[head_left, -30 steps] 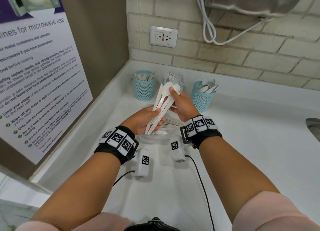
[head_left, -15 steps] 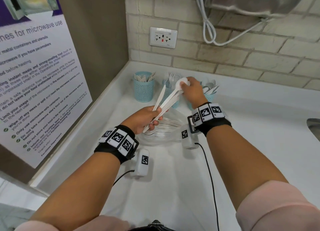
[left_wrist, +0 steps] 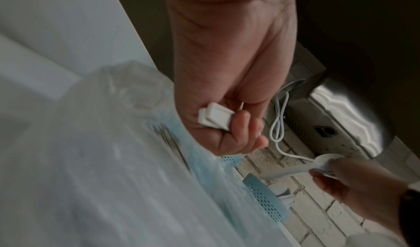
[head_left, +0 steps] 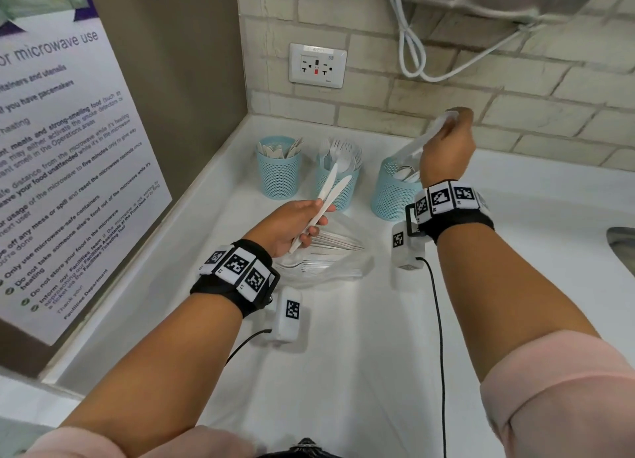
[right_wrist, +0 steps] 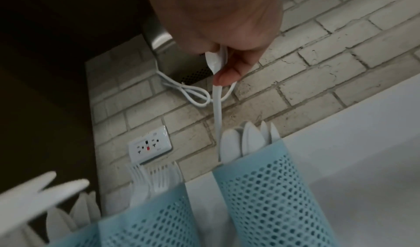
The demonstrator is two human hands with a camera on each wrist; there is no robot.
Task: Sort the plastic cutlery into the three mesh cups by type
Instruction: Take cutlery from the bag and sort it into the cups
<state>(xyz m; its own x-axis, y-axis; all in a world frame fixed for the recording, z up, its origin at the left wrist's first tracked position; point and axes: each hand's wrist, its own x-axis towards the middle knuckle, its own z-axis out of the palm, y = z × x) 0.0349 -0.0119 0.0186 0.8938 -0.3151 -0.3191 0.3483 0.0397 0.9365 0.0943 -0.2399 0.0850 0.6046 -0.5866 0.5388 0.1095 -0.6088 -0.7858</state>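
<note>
Three teal mesh cups stand in a row at the back: the left cup (head_left: 278, 172) holds knives, the middle cup (head_left: 338, 186) forks, the right cup (head_left: 393, 193) spoons. My left hand (head_left: 311, 222) grips two white plastic knives (head_left: 331, 191) by their handles, blades pointing toward the middle cup; the handle ends (left_wrist: 213, 119) show in its fist. My right hand (head_left: 450, 122) pinches stacked white spoons (right_wrist: 217, 96) by their bowls above the right cup (right_wrist: 261, 188), handles pointing down into its mouth.
A clear plastic bag (head_left: 326, 261) with more forks and knives lies on the white counter (head_left: 343, 371) under my left hand. A poster wall runs along the left and a brick wall with an outlet (head_left: 318, 65) behind. A sink edge (head_left: 622, 248) is at the right.
My right hand pulled the spoons out of the bundle and carried them right and up over the right cup. The left hand keeps only the two knives.
</note>
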